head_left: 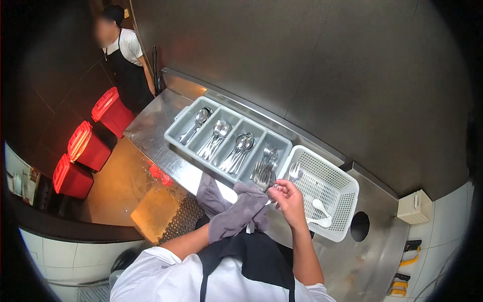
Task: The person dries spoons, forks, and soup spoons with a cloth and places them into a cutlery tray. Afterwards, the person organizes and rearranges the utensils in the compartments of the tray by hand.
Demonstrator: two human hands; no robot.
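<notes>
A purple-grey towel (236,216) covers my left hand, hiding its fingers; the cloth is bunched around a small bundle of forks (262,177). My right hand (288,197) pinches at the lower part of these forks with thumb and fingertips, beside the towel. The fork heads point up over the near end of the grey cutlery tray (173,132). That tray has spoons (202,117) in its far-left compartment, forks (217,135) next to them, more spoons (243,146) in the third, and forks (270,152) in the rightmost.
A white perforated basket (347,199) on the steel counter (156,113) holds a fork (295,171) and white spoons (321,209). Right of it is a round dark hole (359,226). Red lidded bins (113,110) stand at left, near a person in a black apron (126,70).
</notes>
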